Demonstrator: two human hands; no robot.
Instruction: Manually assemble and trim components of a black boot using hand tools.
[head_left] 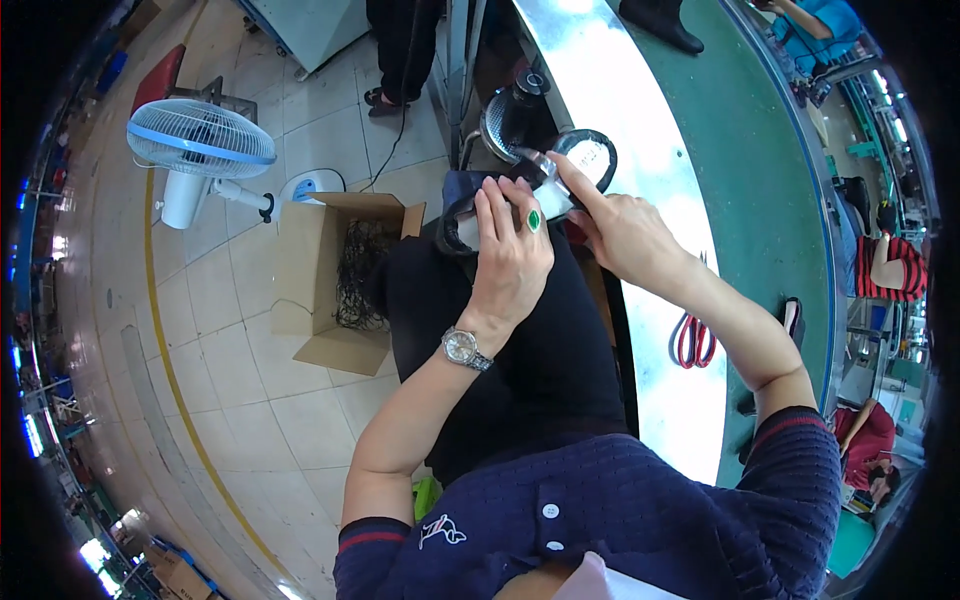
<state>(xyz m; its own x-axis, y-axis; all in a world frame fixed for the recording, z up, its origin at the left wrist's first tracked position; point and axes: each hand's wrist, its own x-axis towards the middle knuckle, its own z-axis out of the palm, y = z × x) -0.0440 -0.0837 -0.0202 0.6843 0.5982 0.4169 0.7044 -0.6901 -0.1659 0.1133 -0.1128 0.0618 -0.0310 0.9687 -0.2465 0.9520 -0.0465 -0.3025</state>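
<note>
A black shoe [590,160] with a whitish underside lies across my lap, close to the bench edge. My left hand [512,235] is closed over its middle, fingers pressed on the pale surface. My right hand [620,225] grips something thin and metallic [537,166] against the shoe; its exact kind is hidden by the fingers and blurred. Red-handled scissors [693,340] rest on the metal bench [660,160], below my right forearm.
An open cardboard box [310,270] with tangled black strands stands left of my knees, near a fan [200,140]. A dark cylindrical device [515,110] is ahead. A black boot [665,22] sits on the green belt [745,190]. Other people work beyond.
</note>
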